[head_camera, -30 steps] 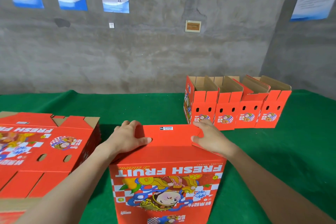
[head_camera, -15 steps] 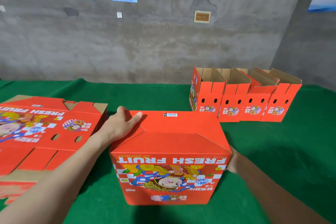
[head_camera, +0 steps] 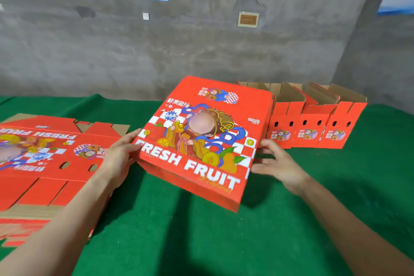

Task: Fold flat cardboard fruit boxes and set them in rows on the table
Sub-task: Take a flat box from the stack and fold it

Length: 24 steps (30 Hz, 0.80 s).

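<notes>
A folded red "FRESH FRUIT" box hangs tilted above the green table, its printed face turned toward me. My left hand presses its left side with straight fingers. My right hand presses the right side, fingers spread. A stack of flat red boxes lies at the left. A row of folded boxes with open tops stands at the back right, partly hidden behind the held box.
A grey concrete wall with posters and a small plaque runs behind the table. Bare green cloth lies in front of the held box and to the right of the row.
The box stood on the table with my hands on its top flaps. It is now lifted and flipped over, printed face toward me, held between both hands.
</notes>
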Tool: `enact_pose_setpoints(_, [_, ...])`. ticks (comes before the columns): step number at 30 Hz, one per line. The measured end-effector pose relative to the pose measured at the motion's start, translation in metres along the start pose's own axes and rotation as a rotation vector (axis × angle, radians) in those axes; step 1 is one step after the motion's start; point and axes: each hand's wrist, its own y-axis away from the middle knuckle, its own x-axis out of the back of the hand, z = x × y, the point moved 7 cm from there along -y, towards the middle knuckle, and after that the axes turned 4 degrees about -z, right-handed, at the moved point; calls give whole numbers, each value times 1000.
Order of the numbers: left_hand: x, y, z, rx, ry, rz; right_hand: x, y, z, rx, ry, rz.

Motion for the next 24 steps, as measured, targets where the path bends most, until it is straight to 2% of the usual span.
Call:
enact_pose_setpoints(3, [-13,6,-8,-9,-277,-14,-10,-2,-4,78,262,78])
enact_pose_setpoints(5, [-33,12,-17,36,-419,-101,-25,-2,-5,174,438,143])
enact_pose_setpoints(8, [-70,27,-29,161,-309,-241,-53,-3,11,230,687,267])
enact_pose_setpoints(11, [-102,32,-31,214,-112,-299,-80,-8,47,108,834,332])
enact_pose_setpoints(14, [-128,31,-21,146,-102,-319,-106,-13,80,-6,902,318])
enact_pose_setpoints(16, [-136,23,-15,75,-204,-285,-121,-13,96,-37,910,262])
enact_pose_setpoints(19, [-139,8,-10,-55,-494,-234,-129,-14,108,90,917,224])
enact_pose_setpoints(21, [-139,-1,-10,-98,-666,-217,-122,-15,115,98,961,191])
enact_pose_setpoints(24, [-137,-9,-12,-77,-674,-209,-117,-23,132,24,995,99])
